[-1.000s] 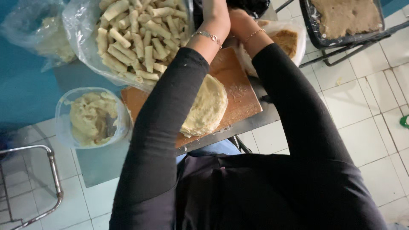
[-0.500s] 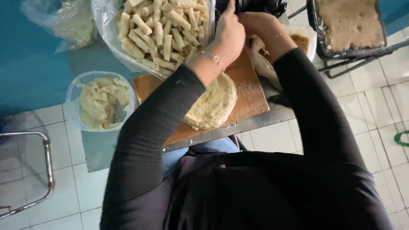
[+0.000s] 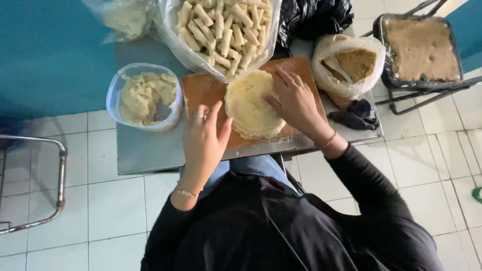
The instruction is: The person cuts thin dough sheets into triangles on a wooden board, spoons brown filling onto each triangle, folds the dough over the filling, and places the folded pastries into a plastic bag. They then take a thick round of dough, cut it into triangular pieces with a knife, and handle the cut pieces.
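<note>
Wrappers: a stack of thin round wrappers [image 3: 253, 108] is kept on the wooden board [image 3: 201, 90], at the middle of the metal table [image 3: 145, 150], within easy reach.
Right hand [image 3: 293, 100]: laid flat and open on the stack's right edge, fingers spread; nothing is gripped.
Left hand [image 3: 203, 140]: held loosely open just left of the stack, empty.
Filling: a clear bowl [image 3: 143, 95] is set beside the board.
Finished rolls [image 3: 223, 27]: heaped in a plastic bag behind the board.
Unclear: whether a top sheet is being lifted cannot be told; the bag is cut off at the top.

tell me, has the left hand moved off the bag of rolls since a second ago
Yes. The left hand has come back toward the person, from the bag of rolls to the near left edge of the wooden board, beside the wrapper stack.
</note>
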